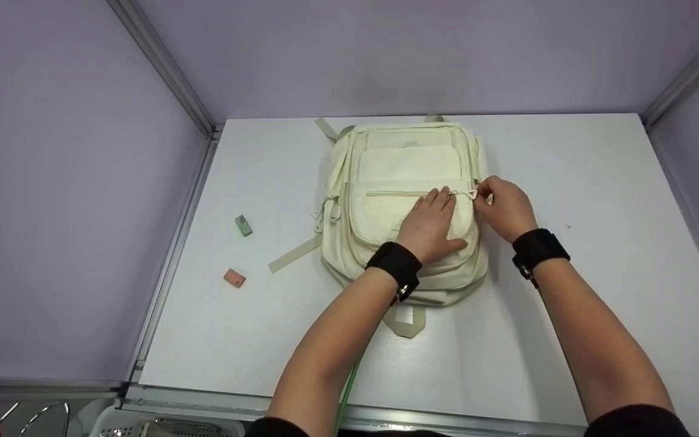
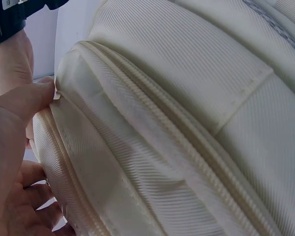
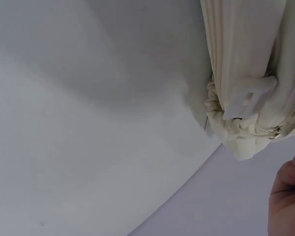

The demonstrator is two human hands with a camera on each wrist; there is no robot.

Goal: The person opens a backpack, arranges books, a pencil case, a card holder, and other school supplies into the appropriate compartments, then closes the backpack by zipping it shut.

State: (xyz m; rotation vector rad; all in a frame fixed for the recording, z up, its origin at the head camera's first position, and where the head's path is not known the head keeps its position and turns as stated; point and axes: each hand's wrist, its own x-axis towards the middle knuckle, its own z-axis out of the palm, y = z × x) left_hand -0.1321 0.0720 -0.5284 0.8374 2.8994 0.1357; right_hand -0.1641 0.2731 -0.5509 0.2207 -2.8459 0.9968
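A cream backpack (image 1: 410,164) lies front side up on the white table. My left hand (image 1: 428,227) rests on its front pocket with straight fingers, just by a horizontal zipper (image 1: 395,193). In the left wrist view, the left hand (image 2: 12,147) touches the edge of the pocket, near curved zipper tracks (image 2: 152,108). At the backpack's right side, my right hand (image 1: 507,206) pinches the white zipper pull (image 1: 469,193) of the front pocket. In the right wrist view only part of the right hand (image 3: 287,191) shows, beside the bag's side, and its fingertips are cut off.
A small green block (image 1: 244,226) and a small orange-pink block (image 1: 235,278) lie on the table to the left. Straps (image 1: 295,254) stick out from under the bag. Purple-grey panels stand around the table. A white basket (image 1: 113,422) is below the front edge.
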